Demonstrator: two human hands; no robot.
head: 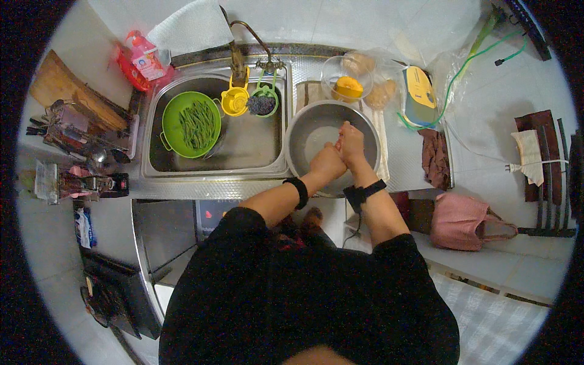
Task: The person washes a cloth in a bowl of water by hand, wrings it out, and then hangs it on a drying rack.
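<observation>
A wide stainless steel basin (303,157) stands on the counter to the right of the sink. Over it, my left hand (329,162) and my right hand (351,143) are pressed together with curled fingers. Whether something small sits between them is hidden by the hands themselves. Each wrist wears a black band. The circular base of the basin shows behind my hands, and its near rim passes under my forearms. Beneath the basin lies a striped cloth (382,169).
Green beans (196,125) fill a green colander (171,114) in the steel sink (255,153). Yellow (235,102) and green strainers (273,109) hang by the faucet (270,64). Behind the basin, a clear bowl (328,80) holds cut pumpkin (349,86). A brown rag (435,157) lies right.
</observation>
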